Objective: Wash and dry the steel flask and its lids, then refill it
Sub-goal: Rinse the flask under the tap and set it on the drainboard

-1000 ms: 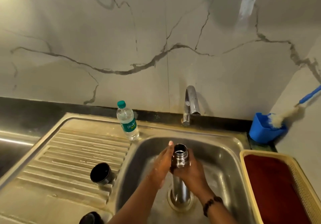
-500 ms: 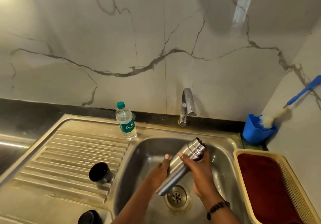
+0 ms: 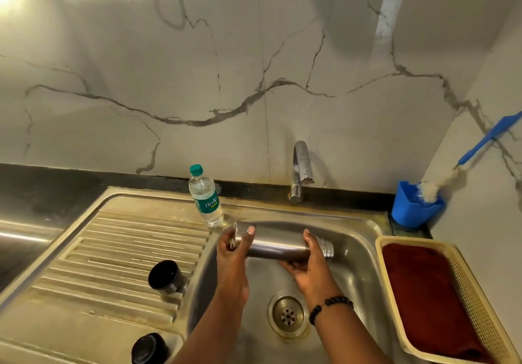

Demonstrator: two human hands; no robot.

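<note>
Left fingers: the left hand (image 3: 234, 253) wraps the base end of the steel flask (image 3: 278, 246), one fingertip (image 3: 250, 230) curled over the top of the body.
Right fingers: the right hand (image 3: 306, 262) cups the flask from below near its threaded neck, fingers curled up around it.
Flask position: held level over the sink (image 3: 358, 231), open mouth pointing right, above the drain (image 3: 288, 314) and apart from it.
Slip risk: I judge the wet, smooth steel could slide through wet fingers and drop into the basin, denting it.
Rinse risk: lying flat, leftover water may stay inside unless the mouth tips down.
Lids: two dark lids (image 3: 165, 276) (image 3: 149, 348) sit on the drainboard, left of the basin.
Refill source: the water bottle (image 3: 205, 197) stands just behind the left hand; a swing of the flask could knock it over.
Tap: the tap (image 3: 300, 170) shows no stream.
</note>
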